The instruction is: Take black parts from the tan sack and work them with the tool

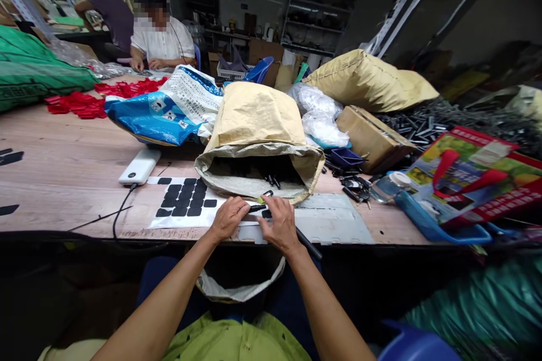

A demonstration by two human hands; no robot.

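At the table's front edge, my left hand (231, 217) is closed on the left end of a small black part (256, 208). My right hand (279, 218) is just beside it, its fingers curled around a small piece with a black end and a yellow-green spot, too small to name. Right behind both hands lies an open paper sack (258, 115), its mouth facing me, with small black parts (274, 181) inside. Left of my hands, a white sheet (180, 223) bears rows of black rounded squares (183, 196). A second open sack (241, 293) is below the table edge, between my legs.
A white power bank (139, 166) with a black cable, a blue-white bag (169, 104) and red pieces (84, 105) lie left. At right are a cardboard box (372, 138), loose black parts, a clear jar (389, 186) and a colourful bag (478, 175) in a blue tray. Two people sit behind.
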